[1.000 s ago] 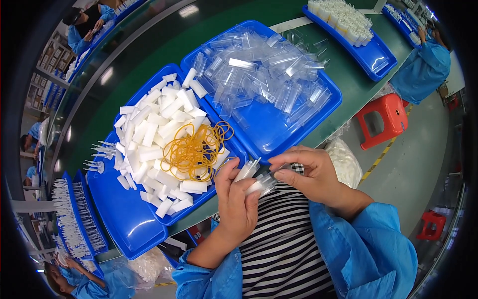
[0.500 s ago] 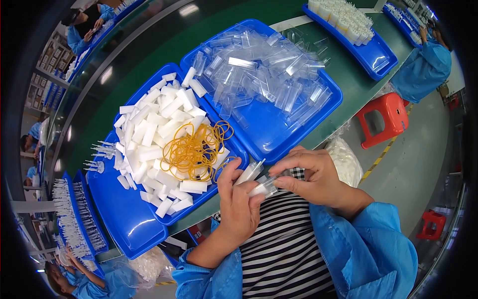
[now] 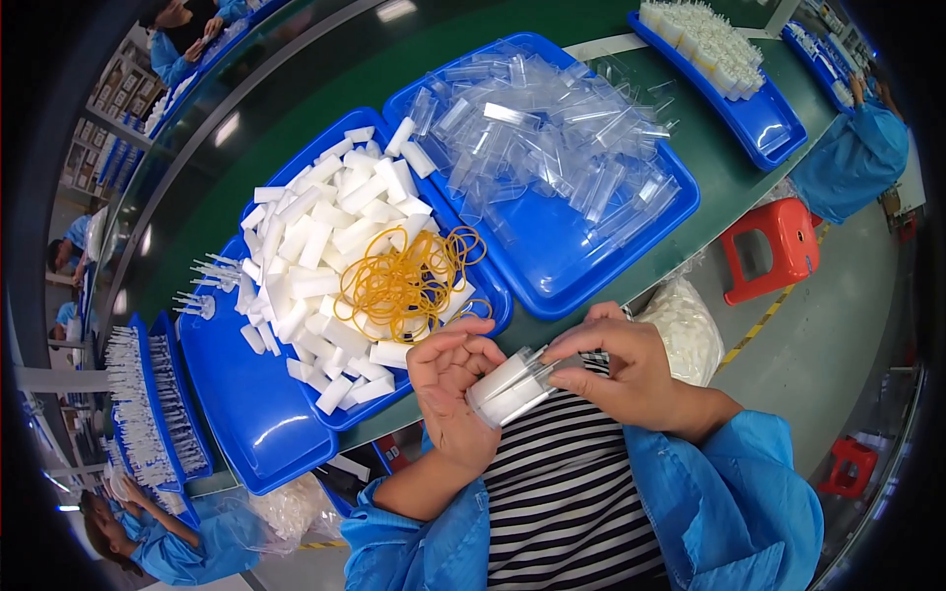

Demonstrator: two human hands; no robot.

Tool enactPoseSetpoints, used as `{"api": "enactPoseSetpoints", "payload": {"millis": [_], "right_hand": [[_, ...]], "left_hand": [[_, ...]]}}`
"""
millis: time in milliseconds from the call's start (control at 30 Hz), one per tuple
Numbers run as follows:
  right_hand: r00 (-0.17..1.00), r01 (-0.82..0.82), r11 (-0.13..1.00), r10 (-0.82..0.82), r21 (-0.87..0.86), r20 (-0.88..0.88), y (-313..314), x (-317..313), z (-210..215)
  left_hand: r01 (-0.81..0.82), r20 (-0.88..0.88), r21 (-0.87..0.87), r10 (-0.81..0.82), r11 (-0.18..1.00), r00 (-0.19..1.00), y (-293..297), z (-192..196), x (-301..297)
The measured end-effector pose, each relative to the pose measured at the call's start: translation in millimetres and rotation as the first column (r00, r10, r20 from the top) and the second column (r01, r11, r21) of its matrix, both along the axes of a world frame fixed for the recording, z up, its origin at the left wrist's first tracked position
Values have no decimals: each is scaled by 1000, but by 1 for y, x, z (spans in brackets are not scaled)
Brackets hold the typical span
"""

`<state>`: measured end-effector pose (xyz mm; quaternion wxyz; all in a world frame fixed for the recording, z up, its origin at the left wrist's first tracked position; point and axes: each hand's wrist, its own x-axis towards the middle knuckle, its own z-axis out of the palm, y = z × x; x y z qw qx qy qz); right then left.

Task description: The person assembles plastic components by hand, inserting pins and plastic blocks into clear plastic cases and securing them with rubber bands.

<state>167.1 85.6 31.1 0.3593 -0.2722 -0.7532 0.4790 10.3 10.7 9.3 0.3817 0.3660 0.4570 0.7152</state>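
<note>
In front of my striped shirt, a small bundle of white foam pieces in clear plastic sleeves lies between my hands. My left hand cups the bundle against its palm, fingers curled and the thumb side hidden. From the other side my right hand pinches the bundle's thin, clear ends between thumb and fingers. Just beyond my left hand, white foam blocks are heaped in a blue tray, with a tangle of yellow rubber bands on top. Loose clear plastic sleeves fill the neighbouring blue tray.
Thin white-stemmed pieces stand at the left tray's edge. Racks of similar pieces are farther left. A blue tray of finished-looking bundles sits at the far right. Red stools, a plastic bag and co-workers in blue surround the green bench.
The separate sleeved pieces now lie side by side as one bundle. My left fingers have opened somewhat and the right hand has stayed at the bundle's end. The view has shifted slightly.
</note>
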Motion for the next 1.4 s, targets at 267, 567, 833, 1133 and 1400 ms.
{"api": "enactPoseSetpoints", "payload": {"millis": [267, 567, 833, 1133, 1400], "right_hand": [[997, -66, 990, 60, 124, 55, -7, -2, 2], [999, -34, 992, 30, 124, 34, -19, -14, -9], [1000, -27, 993, 28, 111, -8, -21, -17, -8], [989, -116, 983, 102, 142, 105, 8, -7, 18], [986, -100, 893, 28, 439, 167, 5, -11, 22]], "left_hand": [[-23, -34, 78, 26, 997, 999, -6, -5, -1], [9, -193, 168, 24, 986, 981, -1, -13, 3], [11, -190, 243, 37, 970, 981, 1, -9, 3], [354, -1, -145, -358, 924, 934, -1, 9, -3], [585, 502, -160, -444, 795, 742, -5, 10, 2]]}}
